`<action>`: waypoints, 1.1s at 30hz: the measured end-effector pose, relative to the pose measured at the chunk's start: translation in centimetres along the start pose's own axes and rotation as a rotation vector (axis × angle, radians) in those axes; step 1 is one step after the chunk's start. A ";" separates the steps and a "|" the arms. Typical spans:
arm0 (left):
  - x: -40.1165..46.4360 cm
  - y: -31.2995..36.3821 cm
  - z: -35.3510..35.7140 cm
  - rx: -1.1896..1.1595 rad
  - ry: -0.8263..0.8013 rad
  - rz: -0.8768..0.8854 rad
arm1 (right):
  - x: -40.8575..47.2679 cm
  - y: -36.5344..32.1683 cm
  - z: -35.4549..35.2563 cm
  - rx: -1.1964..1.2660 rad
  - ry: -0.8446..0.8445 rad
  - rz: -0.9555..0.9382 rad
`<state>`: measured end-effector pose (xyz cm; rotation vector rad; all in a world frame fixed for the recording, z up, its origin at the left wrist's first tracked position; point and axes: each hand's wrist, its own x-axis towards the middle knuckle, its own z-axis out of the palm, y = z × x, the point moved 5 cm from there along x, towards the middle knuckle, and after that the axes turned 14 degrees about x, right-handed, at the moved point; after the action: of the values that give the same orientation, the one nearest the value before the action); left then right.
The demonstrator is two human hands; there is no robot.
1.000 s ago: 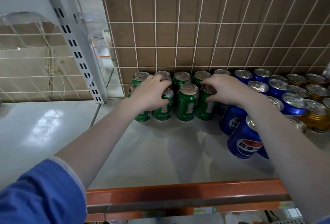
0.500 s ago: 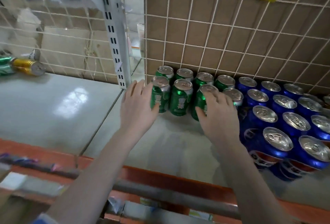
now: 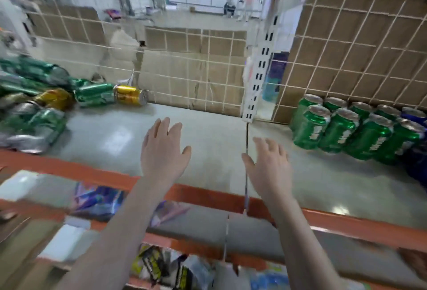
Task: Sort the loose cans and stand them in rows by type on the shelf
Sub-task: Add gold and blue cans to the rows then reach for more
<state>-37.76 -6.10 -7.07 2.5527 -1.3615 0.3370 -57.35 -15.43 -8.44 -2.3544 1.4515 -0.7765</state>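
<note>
Left hand (image 3: pixel 163 149) is held flat above the shelf (image 3: pixel 208 132), fingers straight and slightly spread, nothing held. Right hand (image 3: pixel 268 165) is likewise held wide, fingers extended, palm down, empty, just beside the seam between the two shelf panels. Neither hand is in contact with any can.

To the right, green cans (image 3: pixel 342 128) are seen standing upright in two rows against the wire grid backing (image 3: pixel 358 47); blue cans (image 3: pixel 416 114) are stood directly beside them at the frame edge, partly cut off. To the far left, a loose pile of cans (image 3: pixel 34 105) is seen lying on its side, green, gold and silver mixed, heavily blurred. One gold can (image 3: pixel 130 95) lies on its side at the pile's right end. An orange shelf rail (image 3: pixel 208 194) runs beneath the forearms; packaged goods (image 3: pixel 161 266) are visible below it, blurred.
</note>
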 end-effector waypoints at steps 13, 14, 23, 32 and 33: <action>7.3 -19.3 -1.9 -0.003 0.000 -0.026 | 3.2 -16.3 8.9 0.019 -0.032 0.013; 8.1 -20.0 -1.6 -0.003 0.009 -0.023 | 3.9 -16.8 9.6 0.028 -0.022 0.010; 15.6 -26.2 0.6 0.090 -0.026 0.066 | 9.3 -22.1 16.2 0.051 -0.041 0.011; 21.4 -28.9 4.7 0.066 -0.238 0.203 | 13.8 -25.2 21.1 0.205 -0.113 0.100; 21.8 -29.1 5.0 0.048 -0.255 0.206 | 14.2 -25.3 21.6 0.234 -0.135 0.109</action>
<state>-1.17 -8.85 -7.78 2.5682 -1.7332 0.0800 -21.25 -17.44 -9.59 -2.0928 1.3418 -0.7027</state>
